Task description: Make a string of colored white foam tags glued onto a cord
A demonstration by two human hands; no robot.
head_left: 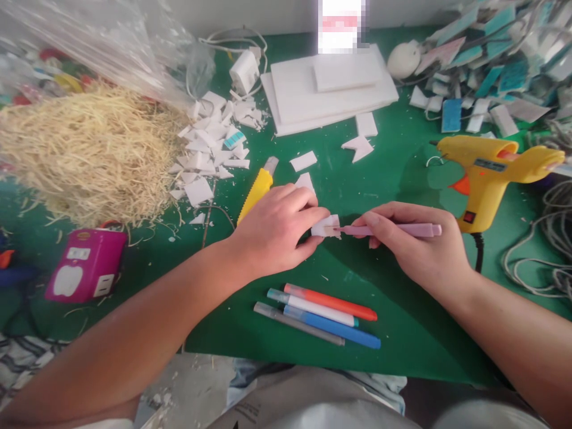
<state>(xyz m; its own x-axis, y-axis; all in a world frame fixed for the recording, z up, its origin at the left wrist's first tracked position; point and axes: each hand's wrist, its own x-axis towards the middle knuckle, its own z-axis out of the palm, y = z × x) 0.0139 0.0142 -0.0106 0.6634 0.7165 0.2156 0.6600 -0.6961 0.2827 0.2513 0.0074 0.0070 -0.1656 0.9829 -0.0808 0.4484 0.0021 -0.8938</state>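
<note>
My left hand (pixel 286 229) pinches a small white foam piece (pixel 329 227) between its fingers, low over the green table. In my right hand (pixel 406 235) is a pink marker (pixel 397 230), gripped like a pen, its tip pointing left and meeting the foam piece. A short brownish mark shows on the foam by the tip. Just beyond my left hand lies a yellow utility knife (pixel 256 193), partly hidden by that hand. Nearer my body, several markers lie side by side: an orange one (pixel 333 302), a white one (pixel 313 305), a blue one (pixel 333 328) and a grey one (pixel 299 325).
White foam scraps (pixel 210 146) are heaped beside pale straw (pixel 93 155) at the left. White foam sheets (pixel 330 101) lie stacked at the back. A yellow glue gun (pixel 487 173) stands at the right, near coiled cable (pixel 554 232). A magenta socket box (pixel 87 265) sits at front left.
</note>
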